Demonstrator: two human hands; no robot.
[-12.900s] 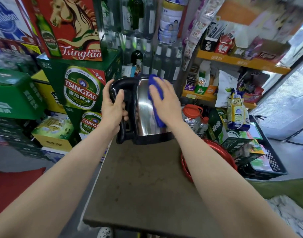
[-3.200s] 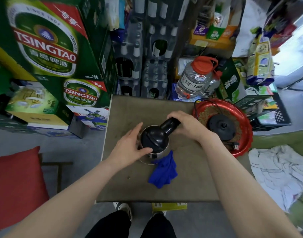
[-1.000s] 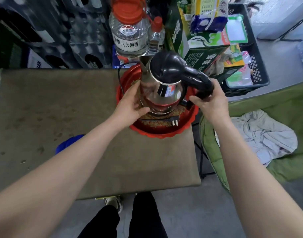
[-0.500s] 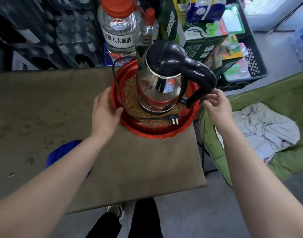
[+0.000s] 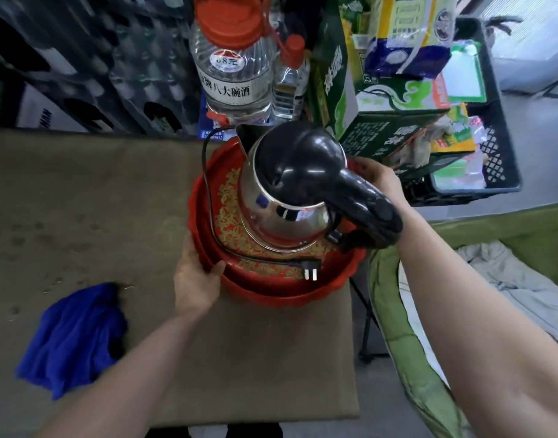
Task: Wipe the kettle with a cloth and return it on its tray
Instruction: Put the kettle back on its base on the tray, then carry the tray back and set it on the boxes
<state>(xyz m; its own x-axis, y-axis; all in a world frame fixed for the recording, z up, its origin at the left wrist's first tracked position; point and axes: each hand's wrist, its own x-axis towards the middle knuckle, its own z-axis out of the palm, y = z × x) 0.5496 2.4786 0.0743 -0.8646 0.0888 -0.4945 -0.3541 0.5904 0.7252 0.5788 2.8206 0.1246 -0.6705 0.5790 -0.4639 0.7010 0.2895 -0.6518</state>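
The steel kettle (image 5: 284, 213) with a black lid and handle stands upright in the red tray (image 5: 271, 289) with a gold pattern, at the table's right edge. Its black cord and plug (image 5: 309, 271) lie coiled in the tray. My left hand (image 5: 197, 276) grips the tray's near-left rim. My right hand (image 5: 380, 178) holds the tray's far-right rim, partly hidden behind the kettle's handle. The blue cloth (image 5: 72, 336) lies crumpled on the table at the lower left, apart from both hands.
The brown-topped table (image 5: 91, 203) ends just right of the tray. Behind it stand a large clear bottle with a red cap (image 5: 233, 64), a smaller bottle (image 5: 290, 80), green cartons (image 5: 375, 121) and a black crate (image 5: 480, 159). A green cushion with a white cloth (image 5: 518, 279) lies to the right.
My right hand has left the kettle's handle and gone to the tray's far-right rim. My left hand has slid down the tray's left rim and closed on it. The kettle stays in the tray.
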